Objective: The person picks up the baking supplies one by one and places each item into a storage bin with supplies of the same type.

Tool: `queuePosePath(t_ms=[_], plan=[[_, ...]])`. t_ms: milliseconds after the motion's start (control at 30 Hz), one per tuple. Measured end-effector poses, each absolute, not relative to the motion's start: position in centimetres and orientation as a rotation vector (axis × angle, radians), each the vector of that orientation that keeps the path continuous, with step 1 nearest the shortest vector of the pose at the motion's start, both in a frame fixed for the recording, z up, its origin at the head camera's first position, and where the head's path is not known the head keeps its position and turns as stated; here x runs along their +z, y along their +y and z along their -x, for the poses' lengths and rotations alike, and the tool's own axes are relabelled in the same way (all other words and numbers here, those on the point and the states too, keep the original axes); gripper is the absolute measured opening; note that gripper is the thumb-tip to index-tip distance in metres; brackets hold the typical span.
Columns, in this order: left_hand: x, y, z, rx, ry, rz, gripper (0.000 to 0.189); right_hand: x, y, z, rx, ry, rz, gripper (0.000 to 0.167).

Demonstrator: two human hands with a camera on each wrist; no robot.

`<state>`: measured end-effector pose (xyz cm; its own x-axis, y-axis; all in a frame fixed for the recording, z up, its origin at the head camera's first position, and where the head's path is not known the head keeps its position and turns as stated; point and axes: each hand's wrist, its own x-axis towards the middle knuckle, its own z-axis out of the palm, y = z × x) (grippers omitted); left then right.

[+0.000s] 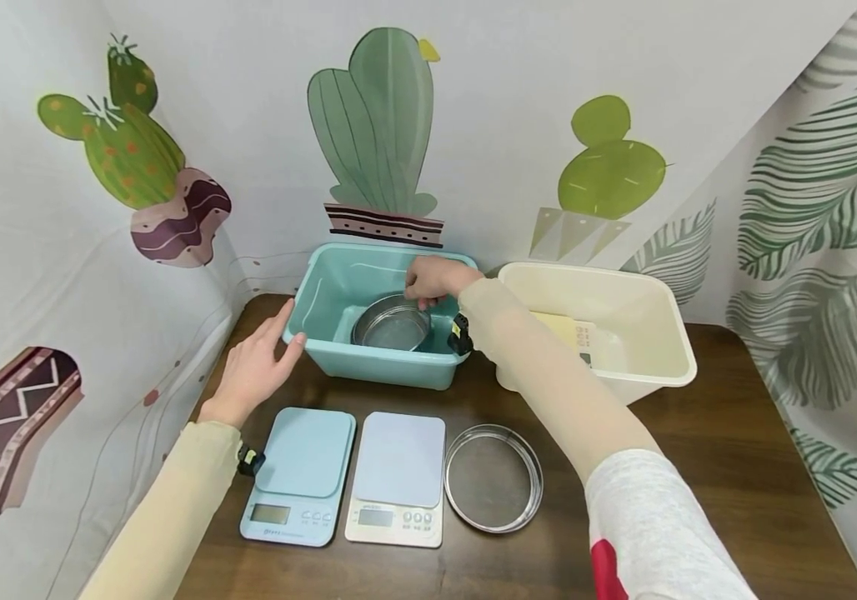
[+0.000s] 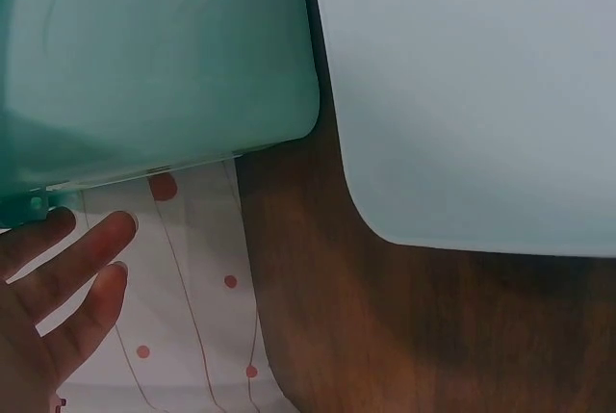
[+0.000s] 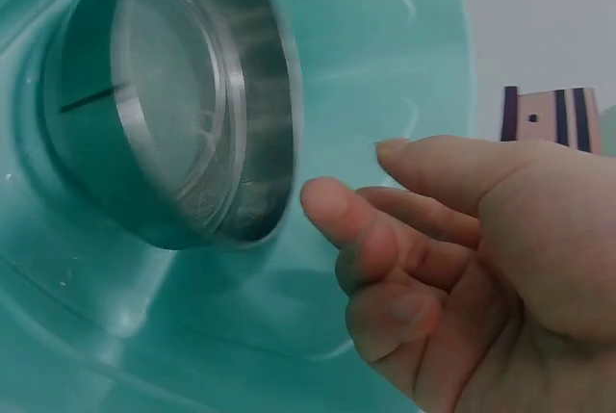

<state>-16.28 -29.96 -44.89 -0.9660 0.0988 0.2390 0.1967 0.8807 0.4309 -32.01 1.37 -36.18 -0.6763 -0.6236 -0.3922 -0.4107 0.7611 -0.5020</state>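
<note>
Inside the teal bin (image 1: 383, 371) lies a round metal sieve (image 1: 393, 323) with a fine mesh. My right hand (image 1: 436, 278) hovers over the bin's right part, next to the sieve. In the right wrist view, the sieve (image 3: 265, 105) sits apart from the right hand (image 3: 462, 249); thumb and forefinger have a gap between them, the other fingers loosely curled, holding nothing. My left hand (image 1: 254, 367) is at the bin's left front corner with its fingers spread. Fingertips of the left hand (image 2: 58, 307) meet the bin's edge in the left wrist view.
On the brown table (image 1: 699, 500), a light blue kitchen scale (image 1: 304, 454), a white kitchen scale (image 1: 401, 458) and a second sieve (image 1: 493, 479) line up in front. A cream bin (image 1: 601, 287), right of the teal one, holds a yellow item with buttons (image 1: 559, 329). Patterned cloth hangs behind.
</note>
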Motion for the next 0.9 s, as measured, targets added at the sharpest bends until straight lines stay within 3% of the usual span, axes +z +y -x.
queuePosePath(t_ms=[300, 900], plan=[[-45.1, -30.0, 16.1, -0.681, -2.846, 0.236, 0.066, -34.6, 2.4, 31.4, -0.607, 2.401, 0.781, 0.033], [-44.8, -29.8, 16.0, -0.688, -2.832, 0.231, 0.067, -33.1, 5.1, 29.0, -0.713, 2.423, 0.935, 0.028]])
